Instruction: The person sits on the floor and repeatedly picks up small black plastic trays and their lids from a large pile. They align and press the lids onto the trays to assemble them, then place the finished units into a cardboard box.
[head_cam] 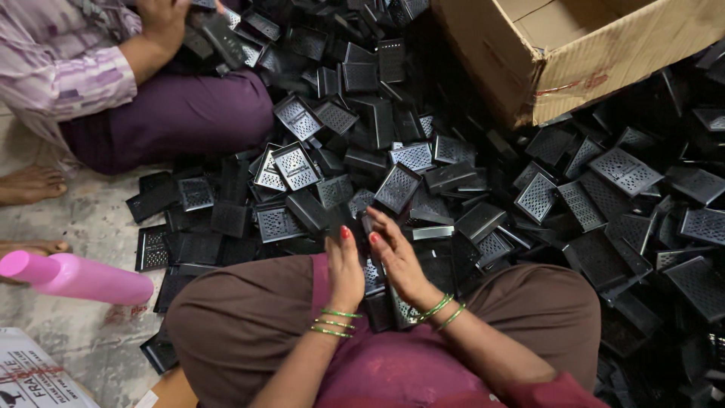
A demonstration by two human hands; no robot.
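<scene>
I sit cross-legged on the floor with a heap of black perforated plastic grille parts (pixel 398 187) spread in front of me. My left hand (pixel 345 266) and my right hand (pixel 394 255) face each other palm to palm just above my lap, pressing a small stack of black grille pieces (pixel 370 276) between them. Both wrists carry green bangles. The stack is mostly hidden by my palms; only its edges show between and below the hands.
A brown cardboard box (pixel 574 45) stands open at the upper right on the heap. Another person in purple trousers (pixel 174 113) sits at the upper left, hands on grille parts. A pink bottle (pixel 79 277) lies on the marble floor at left, a white carton (pixel 34 374) below it.
</scene>
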